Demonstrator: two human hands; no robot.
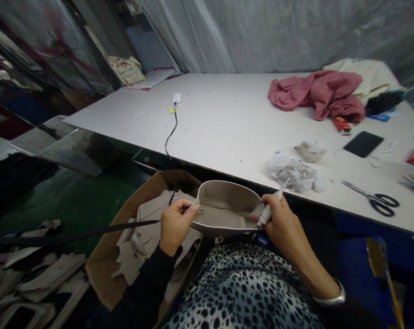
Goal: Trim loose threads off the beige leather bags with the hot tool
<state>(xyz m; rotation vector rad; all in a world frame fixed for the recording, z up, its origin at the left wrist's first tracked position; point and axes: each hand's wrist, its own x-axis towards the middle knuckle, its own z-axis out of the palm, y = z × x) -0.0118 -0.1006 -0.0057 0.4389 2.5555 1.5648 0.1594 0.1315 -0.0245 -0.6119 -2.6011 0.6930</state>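
I hold a small beige handbag [224, 212] open over my lap, its mouth facing up. My left hand [174, 225] pinches the bag's left rim, fingers closed on it. My right hand [284, 219] is closed round a slim white pen-like tool [269, 208] whose lower tip rests at the bag's right inner edge. A black cable [171, 137] runs from the table down past the bag.
A white table [227, 119] lies ahead with a pink cloth [318, 93], crumpled wads [294, 173], scissors [373, 197], a black pad [363, 144]. An open cardboard box [124, 237] of beige pieces stands at my left, more pieces on the floor.
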